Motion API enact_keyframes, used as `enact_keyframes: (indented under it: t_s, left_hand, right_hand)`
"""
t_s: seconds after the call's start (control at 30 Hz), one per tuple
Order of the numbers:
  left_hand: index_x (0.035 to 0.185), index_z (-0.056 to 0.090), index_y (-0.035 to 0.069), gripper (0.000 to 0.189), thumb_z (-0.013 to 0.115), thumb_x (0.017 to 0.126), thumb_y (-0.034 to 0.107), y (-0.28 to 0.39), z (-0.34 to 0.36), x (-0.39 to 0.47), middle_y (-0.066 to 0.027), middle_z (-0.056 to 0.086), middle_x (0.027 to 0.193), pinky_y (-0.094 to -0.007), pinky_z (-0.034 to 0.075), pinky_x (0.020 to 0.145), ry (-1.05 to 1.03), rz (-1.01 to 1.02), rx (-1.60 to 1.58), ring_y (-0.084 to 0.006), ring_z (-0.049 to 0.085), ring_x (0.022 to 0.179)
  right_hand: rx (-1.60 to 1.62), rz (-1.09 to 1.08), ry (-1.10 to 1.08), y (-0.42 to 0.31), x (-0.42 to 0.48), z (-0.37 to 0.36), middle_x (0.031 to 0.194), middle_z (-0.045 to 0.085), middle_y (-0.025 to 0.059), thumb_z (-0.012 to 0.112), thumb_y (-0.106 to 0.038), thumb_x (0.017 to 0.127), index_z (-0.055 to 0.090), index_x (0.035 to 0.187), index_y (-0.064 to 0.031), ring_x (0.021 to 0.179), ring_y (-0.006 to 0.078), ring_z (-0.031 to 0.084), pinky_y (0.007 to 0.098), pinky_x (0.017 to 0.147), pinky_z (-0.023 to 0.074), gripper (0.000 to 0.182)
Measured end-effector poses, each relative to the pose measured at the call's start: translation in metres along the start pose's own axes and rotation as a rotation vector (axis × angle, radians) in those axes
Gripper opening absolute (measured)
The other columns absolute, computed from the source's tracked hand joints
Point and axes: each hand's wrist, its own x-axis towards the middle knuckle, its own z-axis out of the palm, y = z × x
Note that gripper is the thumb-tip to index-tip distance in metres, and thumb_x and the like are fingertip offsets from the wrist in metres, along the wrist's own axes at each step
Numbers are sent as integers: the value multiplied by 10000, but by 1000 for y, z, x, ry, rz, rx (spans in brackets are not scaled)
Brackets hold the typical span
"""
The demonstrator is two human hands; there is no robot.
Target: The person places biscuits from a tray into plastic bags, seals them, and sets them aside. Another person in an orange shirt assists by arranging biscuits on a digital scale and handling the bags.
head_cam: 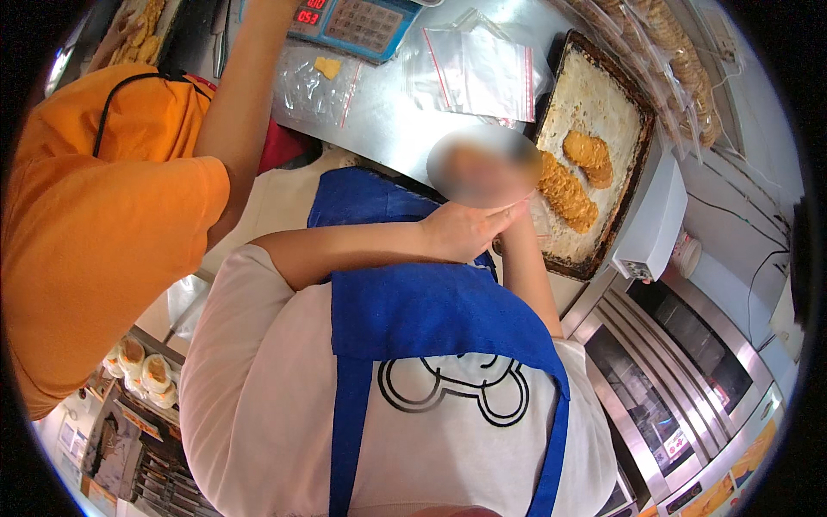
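Both hands meet in front of my blue apron (433, 310), at the near edge of the metal table (387, 132). My left hand (457, 231) reaches across from the left, with its fingers pointing towards the right wrist. Of my right hand (517, 216), little shows past the wrist. A blurred oval covers the space above both hands, so their grip and anything in them are hidden; only a vague orange-brown patch shows there. Just right of the hands, two golden-brown crusted food pieces (568, 194) lie on a dark-rimmed baking tray (623, 213).
Clear zip bags (481, 77) lie beyond my hands. A blue digital scale (362, 29) stands farther back, near a bag (294, 90) with a small yellow piece on it. At left, a co-worker in an orange shirt (123, 226) reaches forward. Stainless ovens (672, 368) stand at right.
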Motion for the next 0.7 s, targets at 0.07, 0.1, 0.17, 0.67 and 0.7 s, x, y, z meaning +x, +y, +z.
enact_keyframes:
  t_s: [0.07, 0.1, 0.17, 0.67, 0.7]
  left_hand:
    - [1498, 377, 8, 757, 609, 780, 63, -2, -3, -5, -148, 331, 1591, -356, 591, 727, -61, -55, -40, -264, 654, 1100]
    - [1498, 377, 5, 755, 601, 779, 57, -5, -2, -5, -156, 335, 1587, -361, 591, 758, -80, -74, -60, -276, 639, 1139]
    - [1510, 355, 10, 764, 576, 778, 25, -13, 4, -7, -169, 340, 1584, -367, 581, 812, -123, -195, 2, -293, 635, 1144]
    - [1373, 551, 55, 449, 592, 927, 88, -3, -47, 21, -144, 504, 1476, -316, 579, 741, 35, -440, -138, -258, 725, 875]
    - [1320, 612, 69, 395, 609, 933, 145, -1, -49, 20, -129, 555, 1437, -331, 563, 745, 24, -494, -126, -276, 723, 841]
  right_hand:
    - [-56, -115, -26, -9, -8, -7, 952, 731, 207, 485, -568, 939, 760, 943, -66, 883, 377, 716, 475, 717, 566, 573]
    - [-84, -168, -32, -17, -13, -18, 975, 732, 204, 481, -566, 939, 759, 955, -72, 903, 375, 716, 476, 724, 567, 567]
    - [120, -49, -37, -35, -28, -46, 985, 705, 184, 499, -383, 936, 710, 981, -62, 908, 340, 683, 445, 755, 540, 386]
    - [302, 449, 810, 220, 65, -33, 1407, 527, 235, 779, -620, 716, 394, 1485, -62, 1364, 425, 407, 511, 1107, 333, 1025]
    - [160, 501, 826, 222, 71, -31, 1441, 498, 234, 785, -632, 697, 334, 1527, -70, 1400, 440, 354, 536, 1140, 283, 1100]
